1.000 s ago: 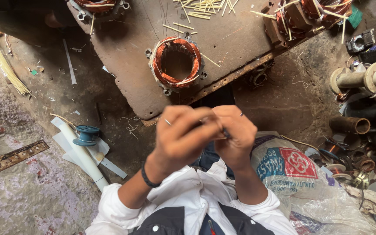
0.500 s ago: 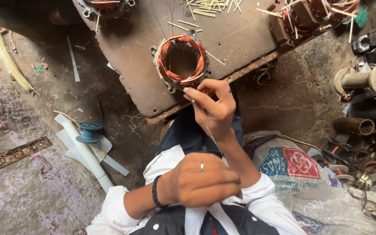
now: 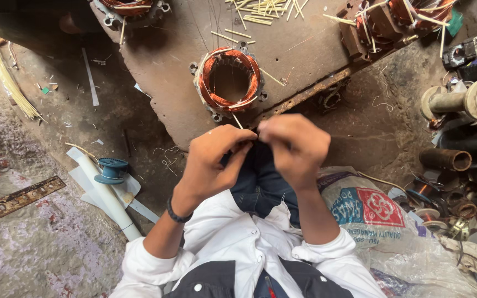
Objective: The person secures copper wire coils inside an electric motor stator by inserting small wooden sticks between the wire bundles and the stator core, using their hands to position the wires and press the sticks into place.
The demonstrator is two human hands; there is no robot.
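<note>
My left hand [image 3: 211,163], with a dark band on its wrist, and my right hand [image 3: 295,146] meet fingertip to fingertip over my lap. Both pinch a thin strand that is too fine to make out between them. Just beyond the fingers a stator with copper windings [image 3: 230,83] lies on a rusty metal plate [image 3: 299,55]. A pale sliver [image 3: 237,120] sticks out from the stator's near rim toward my left fingertips. My white sleeves and dark trousers fill the bottom of the view.
Two more wound stators [image 3: 131,8] [image 3: 415,14] and several pale sticks [image 3: 260,11] sit at the plate's far side. A blue spool [image 3: 111,170] and white tube [image 3: 109,201] lie left. A printed sack [image 3: 368,207], pipes and metal parts [image 3: 459,102] crowd the right.
Half a second ago my right hand reached out to the stator while my left rested fisted near my chest. Now both hands have come together again just below the stator.
</note>
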